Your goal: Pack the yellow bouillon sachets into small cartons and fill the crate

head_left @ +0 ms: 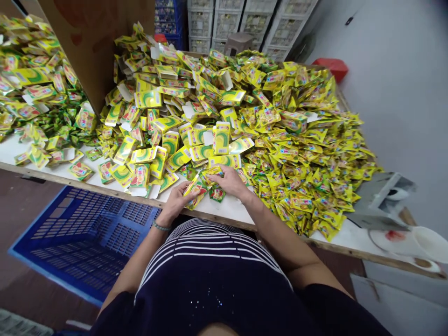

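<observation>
Near the table's front edge, my left hand (pixel 176 200) grips a small yellow-green carton (pixel 196 192) with red print, held at a tilt. Close beside it on the right, my right hand (pixel 229 181) has its fingers closed on a yellow sachet (pixel 214 171) next to the carton's upper end. Whether the sachet reaches inside the carton I cannot tell. Just below my right fingers lies a green sachet (pixel 217 193). Loose yellow cartons (pixel 149 99), several with flaps up, are heaped ahead and to the left. To the right spreads a big pile of yellow sachets (pixel 308 163).
A blue plastic crate (pixel 84 238) stands below the table edge at left. An upright cardboard sheet (pixel 80 42) divides the heaps. A grey metal device (pixel 381 200) and a white cup (pixel 430 242) sit at right. Stacked white crates (pixel 231 21) line the back.
</observation>
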The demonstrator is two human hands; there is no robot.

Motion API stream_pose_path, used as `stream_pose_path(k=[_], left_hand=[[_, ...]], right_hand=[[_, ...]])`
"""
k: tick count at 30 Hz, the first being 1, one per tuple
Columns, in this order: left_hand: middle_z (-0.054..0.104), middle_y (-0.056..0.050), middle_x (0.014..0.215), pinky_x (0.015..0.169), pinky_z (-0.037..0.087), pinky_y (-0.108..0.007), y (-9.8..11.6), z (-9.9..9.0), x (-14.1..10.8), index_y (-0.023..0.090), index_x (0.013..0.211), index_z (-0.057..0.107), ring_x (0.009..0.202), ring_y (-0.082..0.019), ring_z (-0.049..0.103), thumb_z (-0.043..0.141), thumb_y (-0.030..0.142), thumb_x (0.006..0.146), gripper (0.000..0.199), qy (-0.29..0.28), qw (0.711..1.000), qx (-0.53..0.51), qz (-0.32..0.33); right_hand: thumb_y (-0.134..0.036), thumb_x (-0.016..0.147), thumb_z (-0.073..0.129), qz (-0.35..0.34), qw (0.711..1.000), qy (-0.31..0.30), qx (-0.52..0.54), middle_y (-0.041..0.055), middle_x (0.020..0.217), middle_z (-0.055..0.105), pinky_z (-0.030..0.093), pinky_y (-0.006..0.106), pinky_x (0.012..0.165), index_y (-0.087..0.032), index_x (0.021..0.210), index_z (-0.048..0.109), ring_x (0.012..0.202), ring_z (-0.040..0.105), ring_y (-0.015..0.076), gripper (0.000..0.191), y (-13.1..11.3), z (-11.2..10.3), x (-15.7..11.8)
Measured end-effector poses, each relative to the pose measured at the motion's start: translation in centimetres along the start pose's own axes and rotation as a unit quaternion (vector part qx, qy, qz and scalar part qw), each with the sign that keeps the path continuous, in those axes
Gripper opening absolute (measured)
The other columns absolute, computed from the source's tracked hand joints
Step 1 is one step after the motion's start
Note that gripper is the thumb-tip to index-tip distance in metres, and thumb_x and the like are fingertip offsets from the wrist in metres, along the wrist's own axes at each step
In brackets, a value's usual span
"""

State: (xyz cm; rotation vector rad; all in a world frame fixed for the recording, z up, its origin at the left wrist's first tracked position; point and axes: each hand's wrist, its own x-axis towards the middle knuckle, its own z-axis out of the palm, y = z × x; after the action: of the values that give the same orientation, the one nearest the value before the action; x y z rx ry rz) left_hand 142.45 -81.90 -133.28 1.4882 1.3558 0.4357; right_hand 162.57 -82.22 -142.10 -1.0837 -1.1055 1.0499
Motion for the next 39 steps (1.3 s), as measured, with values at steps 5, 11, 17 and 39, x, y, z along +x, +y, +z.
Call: stream_pose_path(k=[5,11,17,39], left_hand=[[0.075,-0.006,0.097,0.076,0.050,-0.027,-1.1,-0.2,-0.3,0.016,0.107,0.069,0.079,-0.016,0.066,0.082,0.045,0.071,0.048,0.025,0.999,-0.028,0.002],[0.074,-0.006,0.103,0.082,0.050,-0.028,-0.6,0.1,-0.4,0.016,0.105,0.071,0.089,-0.019,0.067,0.083,0.044,0.070,0.046,-0.014,1.000,0.016,0.015],[0.075,-0.005,0.096,0.076,0.050,-0.027,-0.9,0.5,-0.2,0.015,0.101,0.071,0.079,-0.016,0.066,0.085,0.042,0.069,0.044,0.021,0.999,-0.041,0.003],[0.076,-0.003,0.098,0.081,0.053,-0.030,0.0,1.2,-0.4,0.017,0.106,0.068,0.082,-0.016,0.069,0.089,0.031,0.063,0.050,0.035,0.990,-0.133,0.017]], right_hand=[[-0.035,0.080,0.072,-0.002,0.995,-0.100,0.004,0.0029,0.093,0.076,0.052,0.033,0.082,-0.019,0.094,0.073,0.085,0.068,0.0197,0.022,-0.2,-1.2,-0.2],[-0.034,0.081,0.072,-0.013,0.995,-0.082,-0.049,0.0027,0.087,0.073,0.048,0.031,0.075,-0.020,0.085,0.073,0.081,0.065,0.0190,0.015,-0.9,-1.2,0.0],[-0.040,0.077,0.077,-0.067,0.991,-0.099,-0.065,-0.0002,0.074,0.064,0.042,0.027,0.070,-0.019,0.068,0.067,0.071,0.056,0.0151,0.025,-1.5,-0.6,0.1],[-0.044,0.091,0.064,-0.114,0.987,0.013,-0.112,0.0059,0.109,0.071,0.038,0.047,0.106,-0.025,0.073,0.077,0.111,0.055,0.0260,0.028,-1.1,1.6,-0.5]])
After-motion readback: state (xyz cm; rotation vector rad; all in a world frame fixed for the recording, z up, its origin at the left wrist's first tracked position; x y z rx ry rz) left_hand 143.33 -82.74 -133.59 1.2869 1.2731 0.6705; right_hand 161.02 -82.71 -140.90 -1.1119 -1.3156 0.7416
